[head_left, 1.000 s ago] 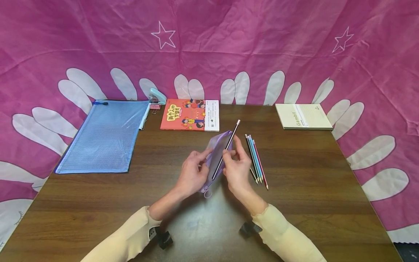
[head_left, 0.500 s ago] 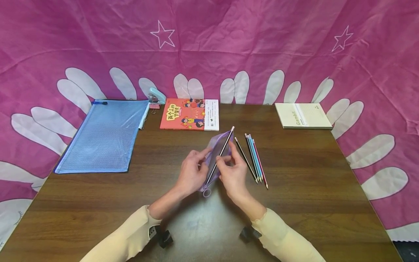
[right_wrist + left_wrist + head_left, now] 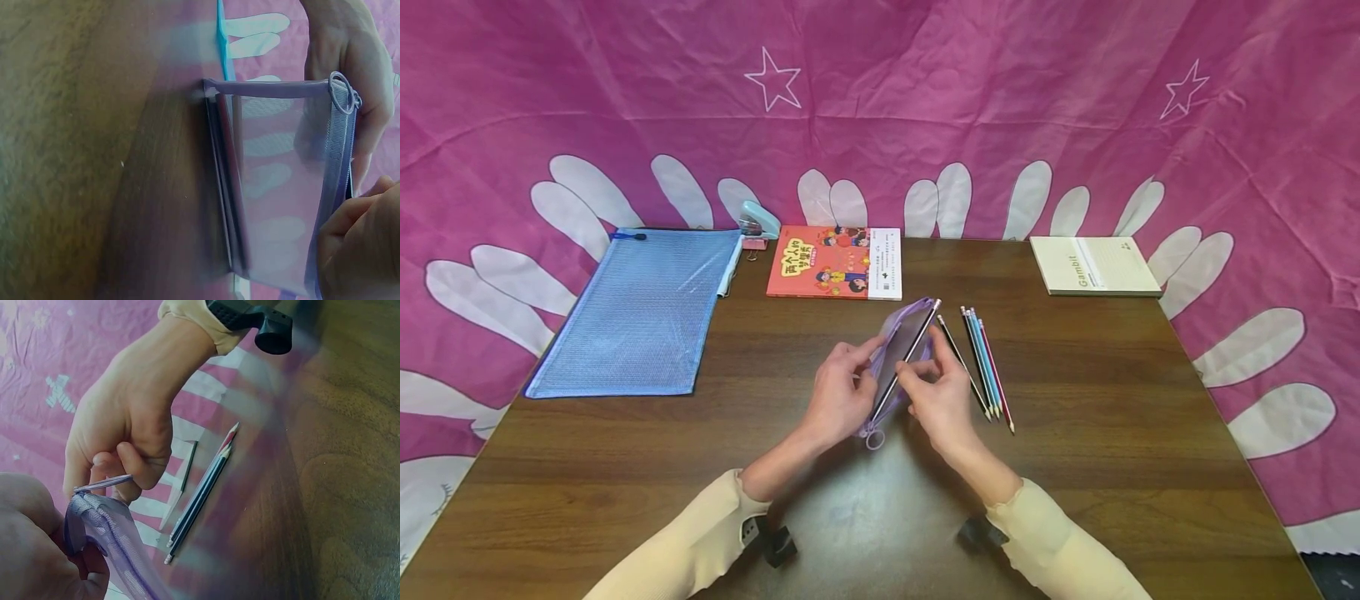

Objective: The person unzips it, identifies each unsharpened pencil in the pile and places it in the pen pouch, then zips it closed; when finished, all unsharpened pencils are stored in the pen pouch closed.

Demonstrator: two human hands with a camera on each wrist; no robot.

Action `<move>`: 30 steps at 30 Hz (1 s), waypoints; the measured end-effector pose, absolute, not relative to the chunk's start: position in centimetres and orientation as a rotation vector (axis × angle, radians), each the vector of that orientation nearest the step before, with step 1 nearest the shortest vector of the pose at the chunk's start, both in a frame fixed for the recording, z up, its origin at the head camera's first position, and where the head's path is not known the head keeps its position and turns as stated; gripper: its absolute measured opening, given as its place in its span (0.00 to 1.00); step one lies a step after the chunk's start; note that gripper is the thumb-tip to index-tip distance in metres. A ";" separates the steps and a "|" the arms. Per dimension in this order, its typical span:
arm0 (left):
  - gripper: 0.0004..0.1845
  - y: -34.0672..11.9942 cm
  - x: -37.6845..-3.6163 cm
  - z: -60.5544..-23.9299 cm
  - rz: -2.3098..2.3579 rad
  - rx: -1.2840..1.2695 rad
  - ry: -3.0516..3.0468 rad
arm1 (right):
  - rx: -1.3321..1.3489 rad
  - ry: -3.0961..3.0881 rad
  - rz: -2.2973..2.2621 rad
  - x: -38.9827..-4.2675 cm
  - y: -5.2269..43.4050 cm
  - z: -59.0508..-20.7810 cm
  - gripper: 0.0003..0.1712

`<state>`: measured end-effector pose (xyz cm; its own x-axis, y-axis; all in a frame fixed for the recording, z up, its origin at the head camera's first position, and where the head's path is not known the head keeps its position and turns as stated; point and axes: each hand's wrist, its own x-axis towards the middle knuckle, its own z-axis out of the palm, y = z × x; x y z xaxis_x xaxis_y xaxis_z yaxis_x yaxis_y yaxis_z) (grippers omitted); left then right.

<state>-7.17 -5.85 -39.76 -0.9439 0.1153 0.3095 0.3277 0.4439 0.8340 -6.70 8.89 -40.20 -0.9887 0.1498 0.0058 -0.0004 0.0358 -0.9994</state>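
Note:
A sheer purple mesh zip pouch (image 3: 891, 354) with a pull ring stands unzipped between the hands. My left hand (image 3: 842, 387) grips its left edge. My right hand (image 3: 943, 387) pinches a black pencil (image 3: 920, 335) that lies slantwise along the opening, eraser end up at the far end, lower end near the ring. In the right wrist view, dark and reddish sticks (image 3: 234, 187) show along the pouch's bottom; whether they lie inside or behind the mesh I cannot tell. Right of the pouch, several loose pencils (image 3: 985, 362), black, blue and red, lie on the table.
A blue mesh zip folder (image 3: 632, 317) lies at left, with a light blue stapler (image 3: 762, 219) and a pink binder clip (image 3: 754, 245) beside it. Behind the pouch is a red picture book (image 3: 831, 262). A cream notebook (image 3: 1093, 267) lies at the back right.
My right hand has lowered the black pencil toward the pouch opening and to the left, then shifted slightly back right. The left hand has kept its grip on the pouch.

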 end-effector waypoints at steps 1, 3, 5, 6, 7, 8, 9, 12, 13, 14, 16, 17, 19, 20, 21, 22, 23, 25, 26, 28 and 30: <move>0.27 -5.9 -7.2 -39.8 -1.508 -0.388 -2.487 | -0.156 -2.198 2.088 -6.8 9.0 -40.2 0.42; 0.27 -5.9 -7.2 -39.7 -1.515 -0.388 -2.489 | -0.147 -2.234 2.055 -6.8 9.0 -40.1 0.42; 0.28 -5.8 -7.2 -39.7 -1.521 -0.385 -2.491 | -0.139 -2.252 2.038 -6.9 9.1 -40.0 0.42; 0.28 -5.8 -7.2 -39.7 -1.517 -0.383 -2.494 | -0.134 -2.259 2.031 -6.9 9.1 -40.0 0.42; 0.27 -5.8 -7.2 -39.7 -1.515 -0.382 -2.497 | -0.129 -2.264 2.027 -6.9 9.1 -39.9 0.42; 0.27 -5.8 -7.2 -39.7 -1.513 -0.380 -2.500 | -0.125 -2.268 2.023 -6.9 9.1 -40.0 0.41; 0.27 -5.8 -7.2 -39.7 -1.511 -0.378 -2.502 | -0.121 -2.270 2.023 -6.9 9.1 -40.0 0.41; 0.27 -5.7 -7.2 -39.7 -1.512 -0.371 -2.503 | -0.117 -2.281 2.027 -6.9 9.1 -40.0 0.42; 0.27 -5.7 -7.2 -39.7 -1.515 -0.370 -2.501 | -0.118 -2.288 2.027 -6.9 9.1 -39.9 0.41; 0.28 -5.7 -7.2 -39.7 -1.516 -0.370 -2.500 | -0.120 -2.295 2.029 -6.9 9.1 -39.9 0.41; 0.28 -5.7 -7.2 -39.8 -1.518 -0.372 -2.496 | -0.123 -2.305 2.037 -6.9 9.1 -39.8 0.42; 0.28 -5.7 -7.2 -39.8 -1.519 -0.372 -2.495 | -0.122 -2.310 2.041 -6.9 9.1 -39.8 0.42; 0.28 -5.7 -7.2 -39.8 -1.523 -0.373 -2.492 | -0.115 -2.324 2.039 -7.0 9.1 -39.8 0.42; 0.28 -5.7 -7.2 -39.8 -1.524 -0.373 -2.491 | -0.111 -2.327 2.040 -7.0 9.1 -39.8 0.42; 0.28 -5.7 -7.2 -39.8 -1.524 -0.374 -2.490 | -0.108 -2.332 2.035 -7.0 9.1 -39.8 0.42; 0.28 -5.7 -7.2 -39.8 -1.527 -0.374 -2.489 | -0.104 -2.336 2.032 -7.0 9.1 -39.8 0.42; 0.28 -5.7 -7.2 -39.7 -1.529 -0.373 -2.489 | -0.102 -2.335 2.031 -7.0 9.1 -39.8 0.42; 0.28 -5.7 -7.2 -39.8 -1.526 -0.374 -2.487 | -0.100 -2.327 2.037 -7.0 9.1 -39.9 0.42; 0.28 -5.7 -7.2 -39.8 -1.527 -0.373 -2.486 | -0.099 -2.322 2.041 -7.0 9.1 -39.9 0.41; 0.28 -5.7 -7.2 -39.8 -1.525 -0.372 -2.486 | -0.102 -2.313 2.045 -7.0 9.1 -39.9 0.41; 0.28 -5.7 -7.2 -39.8 -1.526 -0.371 -2.486 | -0.109 -2.304 2.048 -7.0 9.1 -39.9 0.39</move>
